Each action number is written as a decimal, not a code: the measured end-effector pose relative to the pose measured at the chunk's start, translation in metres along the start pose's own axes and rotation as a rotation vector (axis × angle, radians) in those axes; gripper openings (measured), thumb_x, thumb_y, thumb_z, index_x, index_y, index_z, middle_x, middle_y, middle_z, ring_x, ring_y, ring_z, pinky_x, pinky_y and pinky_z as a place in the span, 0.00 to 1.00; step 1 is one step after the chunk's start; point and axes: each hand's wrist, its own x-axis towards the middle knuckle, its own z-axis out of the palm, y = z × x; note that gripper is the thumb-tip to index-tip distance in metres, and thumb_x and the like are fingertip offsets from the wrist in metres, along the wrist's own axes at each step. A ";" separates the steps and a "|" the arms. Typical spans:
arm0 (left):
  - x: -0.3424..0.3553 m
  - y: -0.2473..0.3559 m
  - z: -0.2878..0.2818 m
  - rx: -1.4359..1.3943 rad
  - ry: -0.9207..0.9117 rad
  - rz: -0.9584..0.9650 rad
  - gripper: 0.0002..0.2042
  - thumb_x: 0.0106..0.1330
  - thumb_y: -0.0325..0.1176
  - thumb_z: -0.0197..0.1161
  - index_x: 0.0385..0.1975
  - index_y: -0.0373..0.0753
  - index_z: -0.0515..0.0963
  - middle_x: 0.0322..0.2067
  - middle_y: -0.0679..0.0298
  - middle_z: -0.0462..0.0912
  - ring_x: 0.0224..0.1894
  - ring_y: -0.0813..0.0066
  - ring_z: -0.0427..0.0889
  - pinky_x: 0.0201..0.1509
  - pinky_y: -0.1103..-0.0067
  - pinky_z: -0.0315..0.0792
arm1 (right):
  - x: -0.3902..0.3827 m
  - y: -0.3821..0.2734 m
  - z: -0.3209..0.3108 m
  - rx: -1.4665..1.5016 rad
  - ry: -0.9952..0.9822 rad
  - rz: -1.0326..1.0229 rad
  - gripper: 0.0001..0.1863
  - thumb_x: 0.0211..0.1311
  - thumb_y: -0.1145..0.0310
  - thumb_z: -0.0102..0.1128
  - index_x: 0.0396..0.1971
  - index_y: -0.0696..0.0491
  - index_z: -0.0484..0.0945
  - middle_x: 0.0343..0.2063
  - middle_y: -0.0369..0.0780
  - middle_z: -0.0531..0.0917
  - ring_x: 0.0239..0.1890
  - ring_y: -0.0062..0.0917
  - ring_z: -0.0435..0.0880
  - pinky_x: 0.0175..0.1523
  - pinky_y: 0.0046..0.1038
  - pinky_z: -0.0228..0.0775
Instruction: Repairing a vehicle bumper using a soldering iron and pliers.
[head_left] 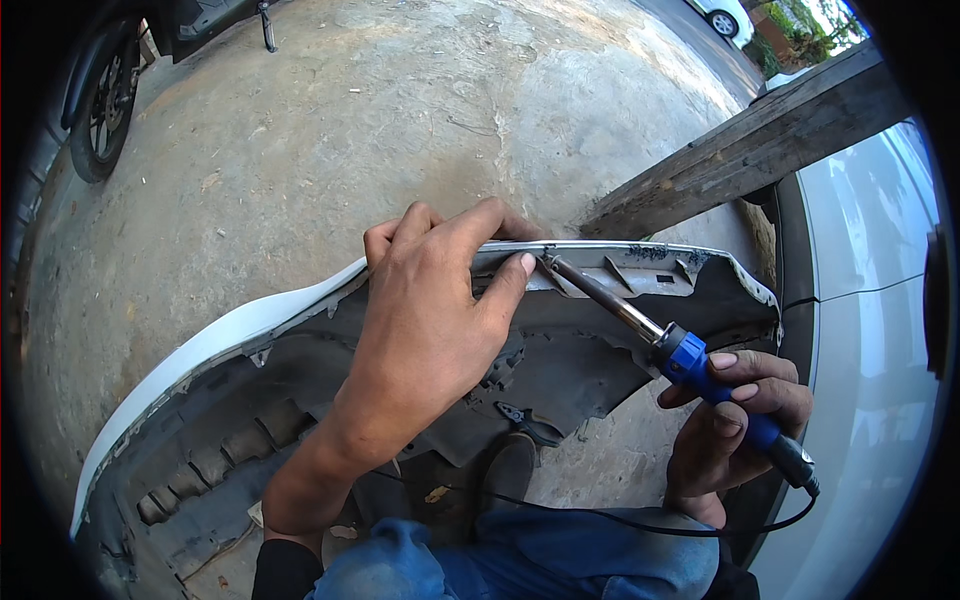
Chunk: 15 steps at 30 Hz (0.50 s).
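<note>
Left hand [430, 290] pinches the bumper [235, 312], right hand [735, 425] grips a soldering iron [685, 357], cord [770, 530] trailing by the jeans [600, 555]; pliers [540, 430] near a shoe [508, 468], a post [750, 150] beyond.

I'm seeing a black sleeve [283, 572] on my feed now, and past its edge the left forearm [318, 475] runs bare to the left hand [430, 290]. The right hand [735, 425] is bare too. Below come blue denim jeans [590, 550], creased and faded in places, then one dark, round-toed shoe [508, 470]!

No legible lettering or numbers.
</note>
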 end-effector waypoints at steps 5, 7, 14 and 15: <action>0.001 -0.001 0.001 0.003 0.028 0.043 0.11 0.65 0.39 0.67 0.46 0.48 0.84 0.38 0.58 0.80 0.50 0.59 0.71 0.64 0.67 0.62 | -0.001 -0.001 0.002 0.015 0.049 0.032 0.18 0.65 0.64 0.67 0.38 0.57 0.66 0.38 0.49 0.78 0.32 0.27 0.86 0.30 0.30 0.89; 0.000 -0.001 0.001 -0.004 0.036 0.052 0.11 0.65 0.38 0.67 0.46 0.47 0.85 0.38 0.58 0.81 0.49 0.59 0.71 0.64 0.67 0.61 | 0.000 0.001 0.002 -0.029 0.026 0.011 0.18 0.65 0.63 0.66 0.38 0.57 0.65 0.37 0.49 0.77 0.31 0.27 0.85 0.29 0.29 0.88; 0.000 -0.001 0.001 -0.015 0.041 0.063 0.11 0.65 0.38 0.67 0.45 0.47 0.85 0.38 0.59 0.81 0.49 0.60 0.72 0.64 0.68 0.61 | 0.001 -0.001 0.001 -0.039 0.054 -0.006 0.19 0.66 0.62 0.66 0.38 0.58 0.65 0.37 0.49 0.77 0.30 0.26 0.85 0.29 0.28 0.88; 0.000 -0.001 0.001 -0.015 0.041 0.063 0.11 0.65 0.38 0.67 0.45 0.47 0.85 0.38 0.59 0.81 0.49 0.60 0.72 0.64 0.68 0.61 | 0.000 -0.001 0.000 -0.065 0.038 0.019 0.19 0.66 0.57 0.66 0.39 0.54 0.67 0.37 0.45 0.77 0.36 0.25 0.85 0.28 0.28 0.87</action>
